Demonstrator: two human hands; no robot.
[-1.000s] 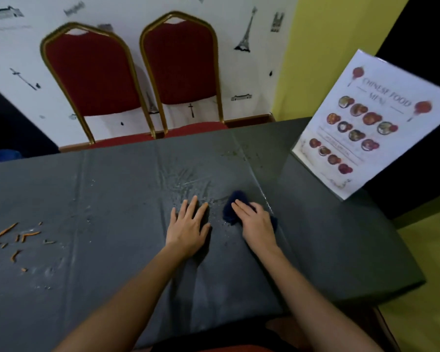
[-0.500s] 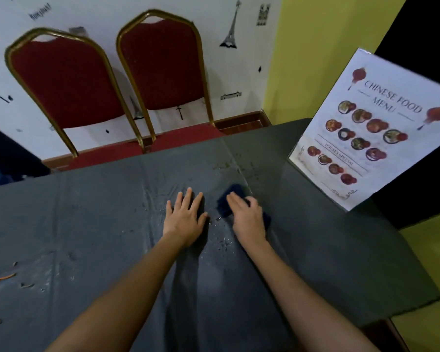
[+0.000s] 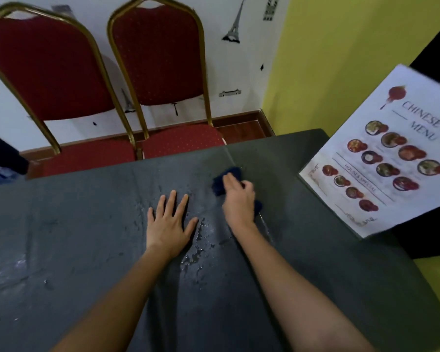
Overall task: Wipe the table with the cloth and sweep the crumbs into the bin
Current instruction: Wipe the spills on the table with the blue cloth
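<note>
Cloth under right hand; left hand flat on table.

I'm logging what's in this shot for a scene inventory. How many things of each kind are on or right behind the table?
Red chairs: 2
Blue cloth: 1
Menu sheet: 1
Grey table: 1
Total: 5

I see a dark grey table with pale wet streaks, and a navy blue cloth. The two chairs are red with fine pale dots, framed in gold. The wall is white with black landmark motifs beside plain yellow; the white menu carries red-toned dishes.
</note>
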